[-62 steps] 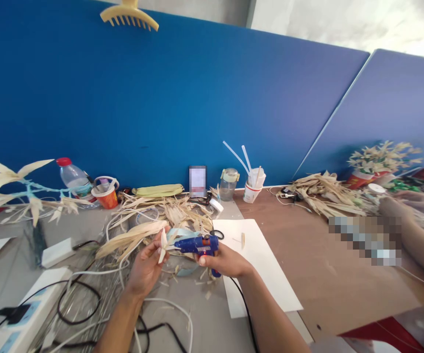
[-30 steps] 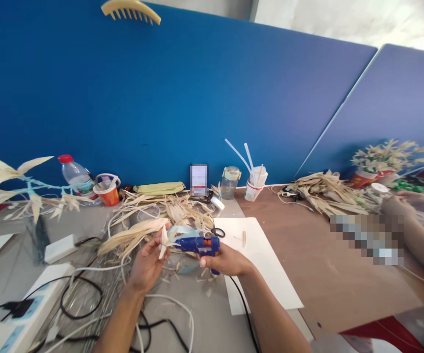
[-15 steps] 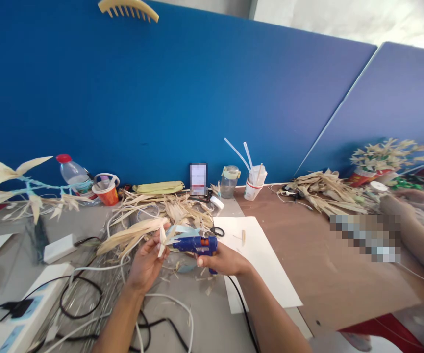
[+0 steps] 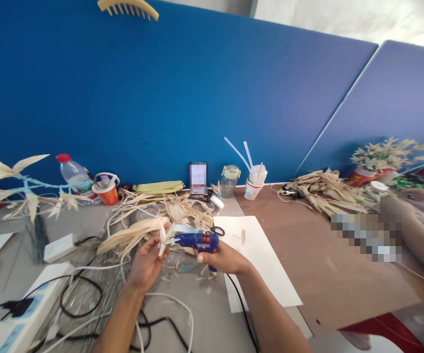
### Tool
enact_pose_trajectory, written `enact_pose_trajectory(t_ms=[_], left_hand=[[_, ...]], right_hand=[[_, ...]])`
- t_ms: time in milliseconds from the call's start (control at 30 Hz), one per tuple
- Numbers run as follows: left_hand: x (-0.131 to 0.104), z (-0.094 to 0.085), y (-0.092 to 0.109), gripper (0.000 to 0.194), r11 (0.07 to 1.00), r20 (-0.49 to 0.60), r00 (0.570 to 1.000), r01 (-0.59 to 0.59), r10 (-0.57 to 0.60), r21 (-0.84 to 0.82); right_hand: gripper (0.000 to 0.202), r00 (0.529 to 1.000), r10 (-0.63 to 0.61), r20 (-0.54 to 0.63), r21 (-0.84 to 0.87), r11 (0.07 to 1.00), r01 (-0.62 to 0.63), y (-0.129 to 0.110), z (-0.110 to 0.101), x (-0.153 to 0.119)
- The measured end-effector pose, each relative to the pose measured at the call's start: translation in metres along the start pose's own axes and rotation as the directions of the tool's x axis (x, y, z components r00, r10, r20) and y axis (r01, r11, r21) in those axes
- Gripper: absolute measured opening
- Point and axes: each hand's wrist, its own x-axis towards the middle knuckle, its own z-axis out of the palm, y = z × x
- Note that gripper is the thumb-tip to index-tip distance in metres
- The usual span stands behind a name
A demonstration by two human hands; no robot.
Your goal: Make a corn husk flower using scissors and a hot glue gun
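My left hand [image 4: 146, 267] pinches a small pale corn husk flower [image 4: 162, 240], its petals sticking up and down past the fingertips. In my right hand [image 4: 222, 257] is a blue hot glue gun [image 4: 195, 242], gripped by its handle and aimed left. Its nozzle is at the flower; whether it touches I cannot tell. A light blue strip [image 4: 186, 229] shows just behind the gun. Beyond my left hand lie long dried corn husks [image 4: 134, 235]. A white paper sheet [image 4: 261, 264] lies under and beside my right forearm.
Cables and a power strip [image 4: 37, 294] lie at the left, near a husk-flower branch [image 4: 24, 181]. A phone [image 4: 198, 178], a glass jar [image 4: 230, 181] and a paper cup [image 4: 253, 189] stand along the blue partition [image 4: 197, 88]. Another person's hands [image 4: 399, 208] are at the far right.
The glue gun has shifted very slightly right, with its nozzle still at the flower. My left hand has stayed nearly still. A fingertip now shows at the far left edge, by the paper.
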Motion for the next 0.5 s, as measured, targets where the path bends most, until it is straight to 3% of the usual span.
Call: enact_pose_trajectory(t_ms=[500], left_hand=[[-0.003, 0.007, 0.007, 0.033, 0.999, -0.047, 0.999, 0.005, -0.007, -0.045]], right_hand=[[0.039, 0.995, 0.089, -0.043, -0.127, 0.987, -0.094, 0.008, 0.005, 0.0]])
